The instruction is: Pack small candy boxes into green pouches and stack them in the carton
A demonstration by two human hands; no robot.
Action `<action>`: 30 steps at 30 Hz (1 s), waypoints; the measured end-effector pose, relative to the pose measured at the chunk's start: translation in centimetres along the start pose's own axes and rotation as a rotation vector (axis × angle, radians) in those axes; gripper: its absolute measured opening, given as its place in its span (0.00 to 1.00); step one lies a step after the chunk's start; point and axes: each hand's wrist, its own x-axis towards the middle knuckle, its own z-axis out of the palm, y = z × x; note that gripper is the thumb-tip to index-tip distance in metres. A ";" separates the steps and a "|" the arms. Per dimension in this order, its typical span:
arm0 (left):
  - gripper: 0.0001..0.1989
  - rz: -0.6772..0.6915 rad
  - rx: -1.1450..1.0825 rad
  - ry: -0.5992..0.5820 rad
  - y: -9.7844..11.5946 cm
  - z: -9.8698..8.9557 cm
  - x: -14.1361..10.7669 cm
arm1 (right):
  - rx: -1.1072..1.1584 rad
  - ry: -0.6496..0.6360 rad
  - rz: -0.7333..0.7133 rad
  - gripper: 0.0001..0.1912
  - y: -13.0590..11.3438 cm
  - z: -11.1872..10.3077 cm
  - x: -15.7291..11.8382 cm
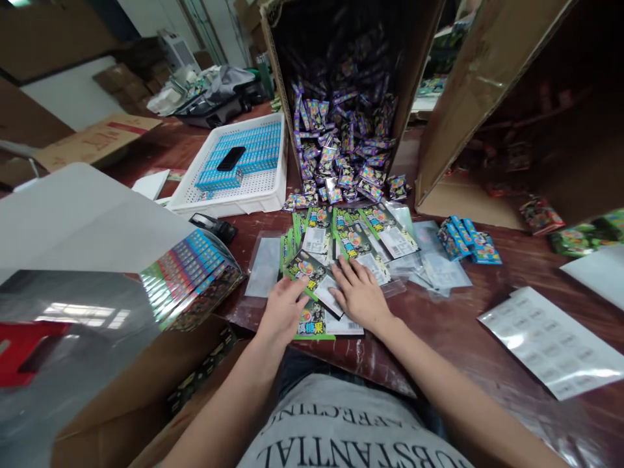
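Observation:
A black-and-green printed candy packet (312, 276) lies tilted between my two hands, over another packet (312, 318) near the table's front edge. My left hand (283, 307) is curled at its left end, thumb and fingers closed on the edge. My right hand (361, 296) lies flat with fingers spread across the packet's right end and the pile beside it. More of these packets (353, 240) overlap just beyond my hands. Clear plastic bags (433, 257) stick out on the right and another bag (263, 266) on the left.
A tipped cardboard box (277, 78) spills purple candy sachets (341, 156). A white basket (229, 207) holds blue boxes and a phone (231, 158). Small blue boxes (468, 239), a label sheet (550, 341) and another carton (458, 130) are right; stacked colourful boxes (190, 276) stand left.

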 end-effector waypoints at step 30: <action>0.19 0.016 0.458 -1.082 2.6 5.8 -2.1 | 0.718 -0.314 -0.147 0.15 5.2 -18.7 -2.0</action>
